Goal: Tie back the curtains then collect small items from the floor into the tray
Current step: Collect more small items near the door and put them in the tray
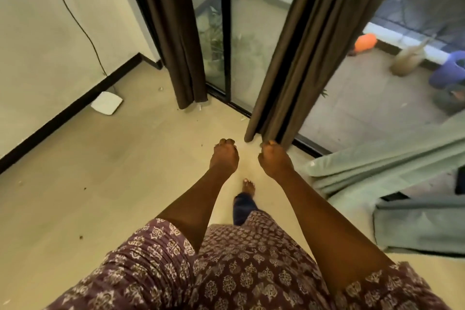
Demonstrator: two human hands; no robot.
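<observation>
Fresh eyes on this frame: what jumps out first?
Two bare arms reach forward at centre, the left hand and right hand both curled, the right one at the hem of the near dark curtain. A second dark curtain hangs further left by the glass door. A white flat device lies on the floor by the left wall.

Pale floor [105, 184] bears white flat device [107, 102], scattered crumbs [81, 237]

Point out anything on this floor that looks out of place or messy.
Small dark crumbs and pale scraps lie scattered over the floor, several near the left curtain. A white flat device lies on the floor against the wall, its cable trailing up. A green sheet spills down at the right.
</observation>
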